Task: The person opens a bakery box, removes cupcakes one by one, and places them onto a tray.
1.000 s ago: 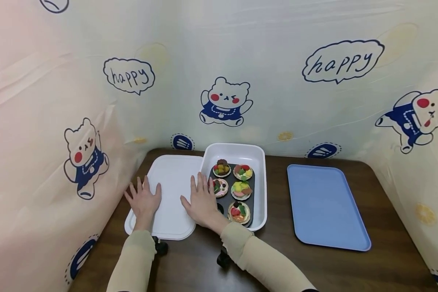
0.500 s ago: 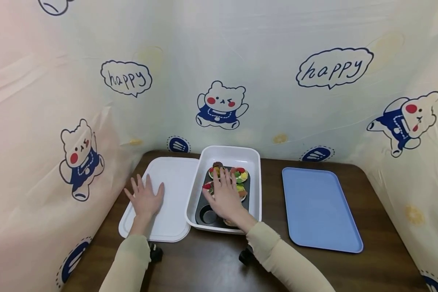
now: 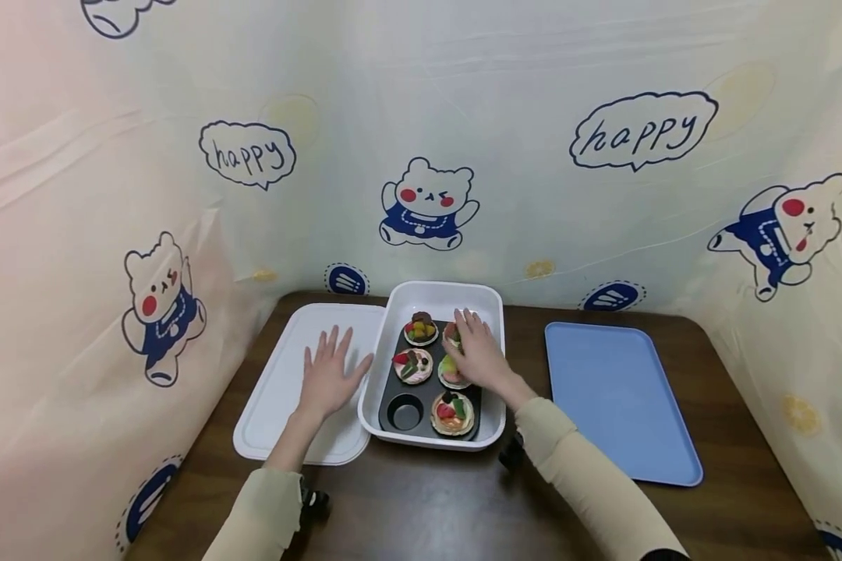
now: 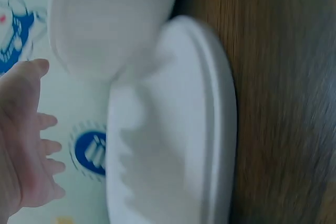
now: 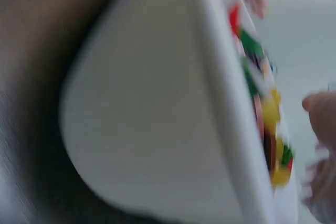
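My left hand (image 3: 330,378) hovers with spread fingers above a flat white lid or tray (image 3: 274,405); the left wrist view shows its shadow on the white surface (image 4: 163,145). My right hand (image 3: 479,354) hangs with loosely extended fingers over the right side of a deep white bin (image 3: 435,294). Inside the bin lies a dark muffin pan (image 3: 426,389) with several toy fruit tarts, including a front-right tart (image 3: 452,413), a middle-left tart (image 3: 412,366) and a back-left tart (image 3: 421,330). My right fingers partly hide two right-hand tarts. A dark round cup (image 3: 405,413) shows at the pan's front left.
A blue tray (image 3: 624,405) lies on the brown wooden table (image 3: 421,499) to the right. The bin's left side overlaps the white lid. A printed cloth (image 3: 533,210) with cartoon bears hangs behind and at both sides.
My right hand has moved right across the bin, uncovering the left tarts and the round cup. My left hand has lifted from the lid's left side and shifted right, toward the bin.
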A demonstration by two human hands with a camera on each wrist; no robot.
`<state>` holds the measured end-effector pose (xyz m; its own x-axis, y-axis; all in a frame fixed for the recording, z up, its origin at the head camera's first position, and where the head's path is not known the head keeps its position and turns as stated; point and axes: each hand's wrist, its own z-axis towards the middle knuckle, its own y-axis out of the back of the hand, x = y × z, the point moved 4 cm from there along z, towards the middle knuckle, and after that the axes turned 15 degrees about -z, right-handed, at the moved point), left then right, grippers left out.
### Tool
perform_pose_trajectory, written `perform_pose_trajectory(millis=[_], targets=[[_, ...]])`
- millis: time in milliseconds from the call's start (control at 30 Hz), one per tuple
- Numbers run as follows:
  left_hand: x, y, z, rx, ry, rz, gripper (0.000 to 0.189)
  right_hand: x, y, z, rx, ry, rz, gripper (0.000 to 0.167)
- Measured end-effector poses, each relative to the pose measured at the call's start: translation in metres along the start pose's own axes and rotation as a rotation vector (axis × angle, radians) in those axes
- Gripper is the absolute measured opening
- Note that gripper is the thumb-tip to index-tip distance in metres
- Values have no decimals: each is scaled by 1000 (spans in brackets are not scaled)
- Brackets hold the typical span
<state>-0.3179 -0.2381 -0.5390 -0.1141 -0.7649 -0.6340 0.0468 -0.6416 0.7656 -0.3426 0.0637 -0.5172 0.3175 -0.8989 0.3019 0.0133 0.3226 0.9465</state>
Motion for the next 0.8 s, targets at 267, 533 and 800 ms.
perform_pose_trajectory(millis=[267,533,800], targets=[[-44,-11,-26,81,-57,26,87,-34,-1,14,93,41,81,79],[-50,-28,-49,115,-93,60,90,-40,0,30,126,33,91,87],[-53,-36,-61,137,-107,53,91,-51,-13,45,154,27,119,82]])
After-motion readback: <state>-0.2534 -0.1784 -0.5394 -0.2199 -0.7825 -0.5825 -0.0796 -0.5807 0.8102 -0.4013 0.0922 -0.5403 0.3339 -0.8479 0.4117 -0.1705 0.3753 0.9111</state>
